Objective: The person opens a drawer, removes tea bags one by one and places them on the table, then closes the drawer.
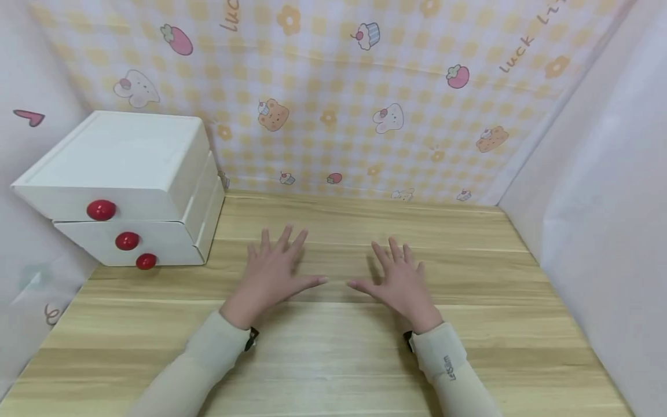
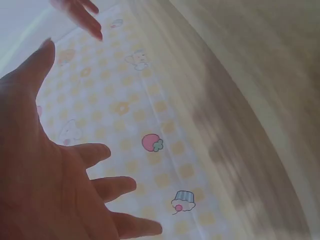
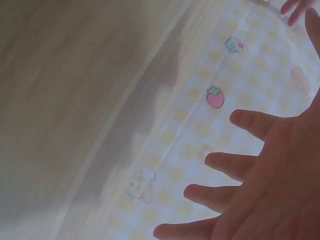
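In the head view my left hand is held palm down over the wooden table, fingers spread and thumb pointing right. My right hand mirrors it on the other side, its thumb toward the left one, with a gap between the two thumb tips. Neither holds anything. The left wrist view shows the left hand from the palm side, fingers apart, above the wood. Likewise, the right wrist view has the right hand with its fingers stretched and separated.
A white drawer cabinet with red round knobs stands at the back left of the table. Behind the table hangs a yellow checked cloth with cartoon prints. A pale sheet borders the right side.
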`<state>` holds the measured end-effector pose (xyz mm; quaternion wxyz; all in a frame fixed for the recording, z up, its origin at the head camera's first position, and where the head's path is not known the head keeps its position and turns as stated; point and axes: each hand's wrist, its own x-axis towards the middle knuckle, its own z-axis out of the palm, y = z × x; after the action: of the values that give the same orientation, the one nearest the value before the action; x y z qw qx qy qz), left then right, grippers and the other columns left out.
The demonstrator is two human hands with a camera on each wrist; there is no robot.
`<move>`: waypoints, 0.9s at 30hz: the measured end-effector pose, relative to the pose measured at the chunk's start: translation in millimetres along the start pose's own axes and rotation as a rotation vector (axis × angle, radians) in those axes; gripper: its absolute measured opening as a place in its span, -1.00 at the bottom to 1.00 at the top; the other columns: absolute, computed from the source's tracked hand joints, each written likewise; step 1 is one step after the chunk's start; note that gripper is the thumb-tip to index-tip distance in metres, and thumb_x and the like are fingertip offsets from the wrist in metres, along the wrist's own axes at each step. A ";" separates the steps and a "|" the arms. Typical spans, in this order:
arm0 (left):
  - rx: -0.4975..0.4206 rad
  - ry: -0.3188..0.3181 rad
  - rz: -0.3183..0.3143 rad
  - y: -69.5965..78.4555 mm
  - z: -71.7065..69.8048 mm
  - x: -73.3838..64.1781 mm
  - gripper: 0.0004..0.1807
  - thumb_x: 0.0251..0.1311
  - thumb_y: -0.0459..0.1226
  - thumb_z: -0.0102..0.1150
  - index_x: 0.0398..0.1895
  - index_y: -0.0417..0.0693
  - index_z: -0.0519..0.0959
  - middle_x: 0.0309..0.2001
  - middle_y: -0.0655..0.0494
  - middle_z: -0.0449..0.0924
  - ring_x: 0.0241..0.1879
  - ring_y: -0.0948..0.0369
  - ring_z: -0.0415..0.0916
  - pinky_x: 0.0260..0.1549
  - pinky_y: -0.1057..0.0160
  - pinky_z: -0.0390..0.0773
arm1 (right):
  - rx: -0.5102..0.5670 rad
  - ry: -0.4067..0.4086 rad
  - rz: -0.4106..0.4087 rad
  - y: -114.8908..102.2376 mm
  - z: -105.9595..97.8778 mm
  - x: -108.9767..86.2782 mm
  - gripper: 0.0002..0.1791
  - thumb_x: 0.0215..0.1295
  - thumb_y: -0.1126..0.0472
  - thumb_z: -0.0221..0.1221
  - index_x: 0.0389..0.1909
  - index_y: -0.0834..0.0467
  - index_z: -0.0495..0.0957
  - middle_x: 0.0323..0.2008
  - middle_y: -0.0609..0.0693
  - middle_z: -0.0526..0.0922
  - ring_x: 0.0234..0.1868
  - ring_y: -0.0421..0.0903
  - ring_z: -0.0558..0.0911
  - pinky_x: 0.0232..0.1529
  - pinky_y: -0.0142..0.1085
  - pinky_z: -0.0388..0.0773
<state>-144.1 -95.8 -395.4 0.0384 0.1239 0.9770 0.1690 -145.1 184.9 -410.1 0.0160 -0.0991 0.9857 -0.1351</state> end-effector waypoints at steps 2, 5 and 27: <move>-0.024 -0.010 -0.003 -5.8 -1.9 -8.2 0.22 0.03 0.58 -0.05 0.66 0.22 -0.10 0.66 -0.11 -0.21 0.55 -0.46 -0.30 0.37 -0.58 -0.17 | 0.049 -0.007 -0.028 -3.6 1.0 -0.1 0.19 0.05 -0.69 0.02 0.61 -0.09 0.08 0.62 0.25 -0.03 0.56 0.49 0.01 0.27 0.59 0.10; -0.047 -0.019 0.006 -15.4 -6.9 -23.0 0.19 0.07 0.55 -0.04 0.66 0.23 -0.13 0.66 -0.13 -0.20 0.57 -0.41 -0.26 0.40 -0.54 -0.16 | 0.186 -0.049 -0.059 -10.1 0.8 -0.9 0.13 0.12 -0.60 0.09 0.61 -0.10 0.07 0.63 0.24 -0.05 0.56 0.47 0.00 0.32 0.53 0.13; -0.456 0.516 -0.101 -80.3 -45.0 -102.7 -0.31 0.47 -0.11 0.05 0.57 -0.09 0.14 0.48 -0.31 0.24 0.43 -0.27 0.20 0.43 -0.19 0.24 | 0.912 -0.397 -0.176 -50.6 -1.7 -5.1 -0.38 0.57 -0.22 -0.20 0.59 -0.31 0.03 0.61 -0.26 0.03 0.64 -0.04 0.02 0.57 0.19 0.00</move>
<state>-68.6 -209.7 -377.0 -0.1749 0.0166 0.8966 0.4066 -130.6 138.6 -394.8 0.2334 -0.1883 0.7923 -0.5314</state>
